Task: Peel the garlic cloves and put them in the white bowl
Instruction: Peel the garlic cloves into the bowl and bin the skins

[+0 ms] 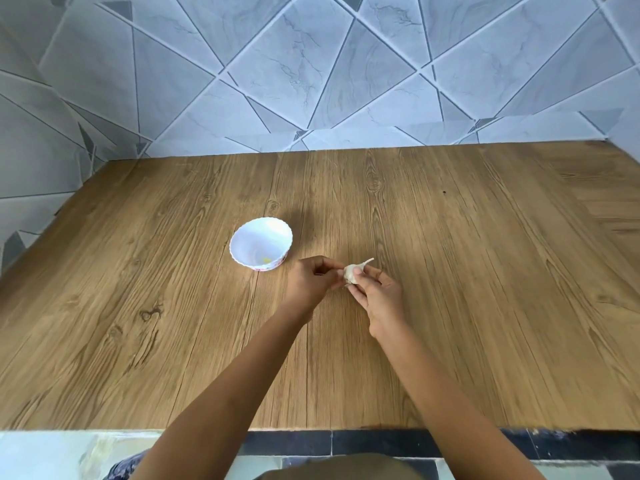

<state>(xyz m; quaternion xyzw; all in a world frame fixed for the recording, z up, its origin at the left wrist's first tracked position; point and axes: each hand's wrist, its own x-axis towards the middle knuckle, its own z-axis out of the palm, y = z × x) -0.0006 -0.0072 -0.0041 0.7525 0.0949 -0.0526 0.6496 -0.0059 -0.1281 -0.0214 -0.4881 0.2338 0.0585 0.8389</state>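
Near scalloped white bowl (246, 237), papery garlic (352, 272) in right hand (381, 296)

Underside of garlic (352, 271) hidden behind right hand (379, 299), yellow speck (266, 260) in white bowl (242, 237) — too small to tell

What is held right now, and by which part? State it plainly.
A garlic bulb. The right hand grips its body from the right, thumb on top; the left hand pinches its left side. Its stem sticks out free.
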